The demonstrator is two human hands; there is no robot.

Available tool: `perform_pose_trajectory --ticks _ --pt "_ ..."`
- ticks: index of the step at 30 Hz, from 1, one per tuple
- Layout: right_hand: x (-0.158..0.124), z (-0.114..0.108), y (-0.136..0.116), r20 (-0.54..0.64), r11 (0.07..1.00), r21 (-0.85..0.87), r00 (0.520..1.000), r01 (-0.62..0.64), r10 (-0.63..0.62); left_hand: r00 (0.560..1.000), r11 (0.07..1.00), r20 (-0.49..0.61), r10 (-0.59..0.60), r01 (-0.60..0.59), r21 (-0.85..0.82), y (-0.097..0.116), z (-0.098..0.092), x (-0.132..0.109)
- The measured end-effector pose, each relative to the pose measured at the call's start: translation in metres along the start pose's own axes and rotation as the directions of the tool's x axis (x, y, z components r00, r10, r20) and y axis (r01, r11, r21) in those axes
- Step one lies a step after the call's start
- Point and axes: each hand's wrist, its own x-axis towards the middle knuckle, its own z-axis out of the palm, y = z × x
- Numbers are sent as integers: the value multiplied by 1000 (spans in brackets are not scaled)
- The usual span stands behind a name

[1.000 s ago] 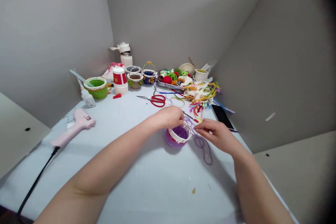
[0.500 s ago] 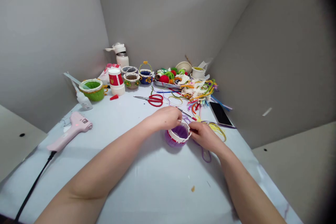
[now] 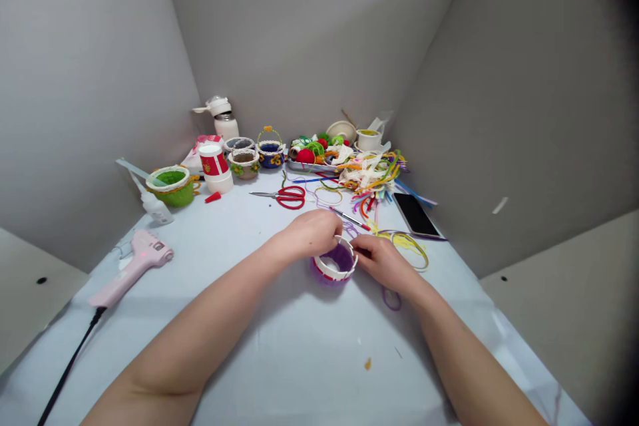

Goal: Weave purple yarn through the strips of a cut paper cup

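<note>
A small cup-shaped basket (image 3: pixel 333 275), with a white slit rim and purple yarn around its wall, stands in front of me, its opening tilted toward me. My left hand (image 3: pixel 317 231) is closed on the far left of the rim, its fingertips partly hidden behind the hand. At the right side of the rim, my right hand (image 3: pixel 383 261) is closed with thumb and fingers pinched against the basket; any yarn between them is too small to make out. A loop of purple yarn (image 3: pixel 392 299) lies below the right hand.
Beyond my hands lie red-handled scissors (image 3: pixel 291 198), a pen (image 3: pixel 349 218) and a pile of colourful yarn (image 3: pixel 374 170). A phone (image 3: pixel 417 215) is at right. On the left are a pink glue gun (image 3: pixel 132 266), a glue bottle (image 3: pixel 157 208) and a green basket (image 3: pixel 177 192). Several finished baskets stand behind.
The basket has turned slightly, showing more of its inside and white bottom. My right hand has shifted a little left along with it. The whole view has tilted slightly.
</note>
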Motion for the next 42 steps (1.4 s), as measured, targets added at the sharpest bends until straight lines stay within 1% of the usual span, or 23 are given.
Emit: perform_pose_trajectory --ticks 2,4,8,10,14,17,19,23,33,42 --pt "0 1 1 -4 1000 16 1000 -2 2 999 999 -22 28 -29 -31 1 -1 0" --pt "0 2 1 -3 1000 26 1000 -2 2 999 998 -19 49 -49 -36 2 -1 1" --pt "-1 3 1 -3 1000 24 1000 4 -4 999 1000 32 15 -16 20 3 -2 1" --pt "-1 2 0 -8 1000 31 1000 5 -5 999 1000 44 16 -16 14 3 -5 -1" --pt "-2 3 0 -14 999 39 1000 10 -10 998 996 42 53 -50 -79 2 -11 -4" --pt "-2 4 2 -11 999 42 1000 4 -3 991 982 69 113 -101 -158 1 -6 0" --pt "-2 4 3 -6 999 44 1000 -4 4 987 970 61 149 -134 -203 1 0 4" --pt "-1 4 5 -19 999 36 1000 -23 23 992 965 12 129 -123 -232 -1 6 9" --pt "0 3 6 -58 993 103 996 -59 65 995 969 9 98 -93 -227 -3 4 6" --pt "-1 0 4 -179 985 150 978 -83 110 995 972 42 86 -75 -223 -3 1 5"
